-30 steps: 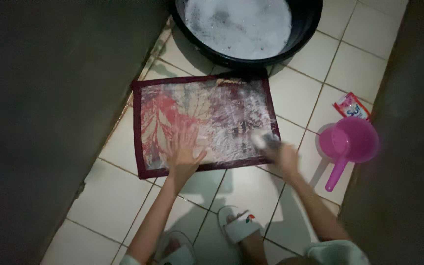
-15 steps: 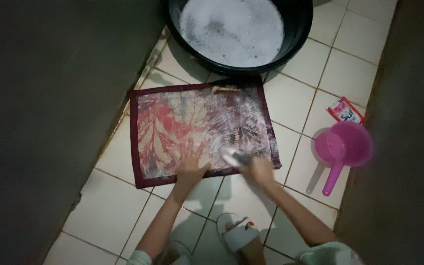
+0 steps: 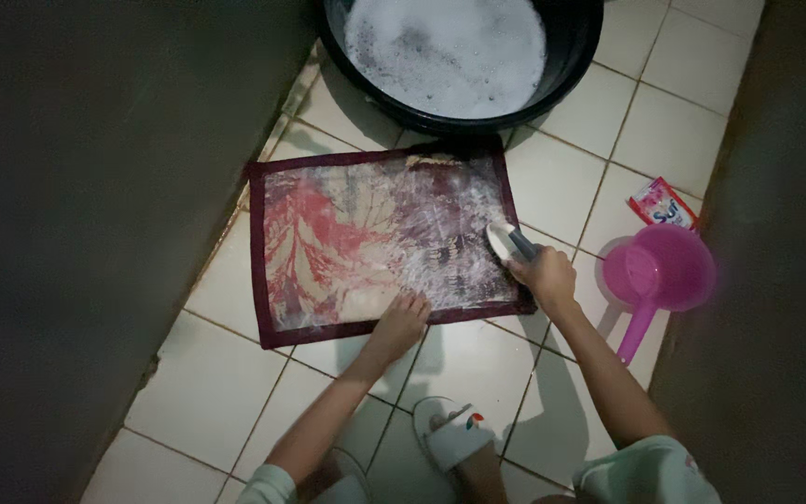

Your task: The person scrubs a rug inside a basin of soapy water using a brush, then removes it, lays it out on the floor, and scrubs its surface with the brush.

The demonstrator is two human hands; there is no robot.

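Observation:
A soapy floor mat with a dark red border and a red leaf pattern lies flat on the white tiled floor. My left hand presses down on the mat's near edge, fingers spread. My right hand grips a scrub brush by its dark handle, its pale head resting on the mat's right side near the border.
A black basin full of sudsy water stands just beyond the mat. To the right sit a pink plastic dipper and a small red sachet. Dark walls close in left and right. My white slipper is below.
My right hand has carried the brush from the mat's near edge up to its right side. My left hand has slid right along the near edge.

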